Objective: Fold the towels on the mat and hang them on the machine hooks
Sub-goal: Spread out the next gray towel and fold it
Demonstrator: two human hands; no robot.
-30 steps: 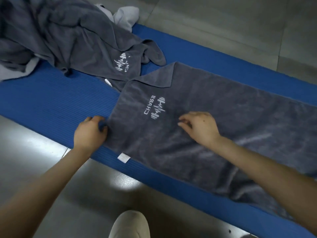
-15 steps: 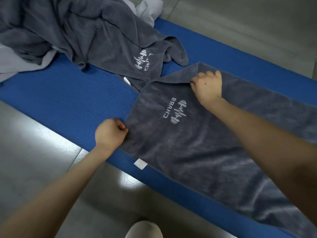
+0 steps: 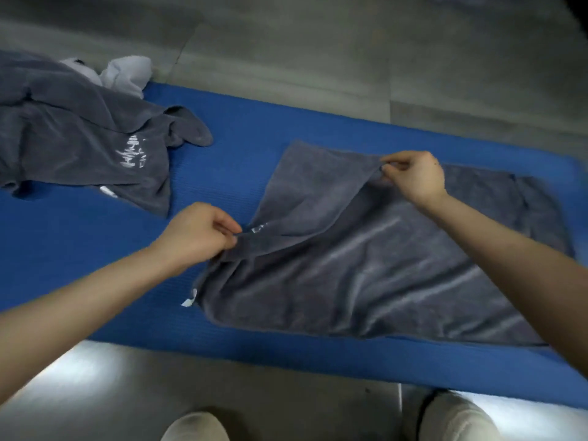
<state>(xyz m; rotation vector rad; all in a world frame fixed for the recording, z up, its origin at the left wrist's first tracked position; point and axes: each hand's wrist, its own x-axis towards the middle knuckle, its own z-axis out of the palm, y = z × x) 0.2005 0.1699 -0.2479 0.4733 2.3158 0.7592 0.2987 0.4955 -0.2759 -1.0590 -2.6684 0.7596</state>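
A grey towel (image 3: 366, 268) lies spread on the blue mat (image 3: 95, 249), its left end lifted and doubled over to the right. My left hand (image 3: 203, 233) pinches the near corner of that end, close to a partly hidden white logo. My right hand (image 3: 416, 176) pinches the far corner, held a little above the towel. A small white label (image 3: 190, 299) sticks out at the towel's near left edge. No machine hooks are in view.
A heap of crumpled grey towels (image 3: 79, 144) with a white logo lies on the mat's left end, with a white cloth (image 3: 127, 71) behind it. Grey tiled floor surrounds the mat. My two shoes (image 3: 458, 418) show at the bottom edge.
Both hands took hold of the towel's left corners and lifted that end, carrying it to the right over the rest. The logo is now mostly covered. The view shifted right.
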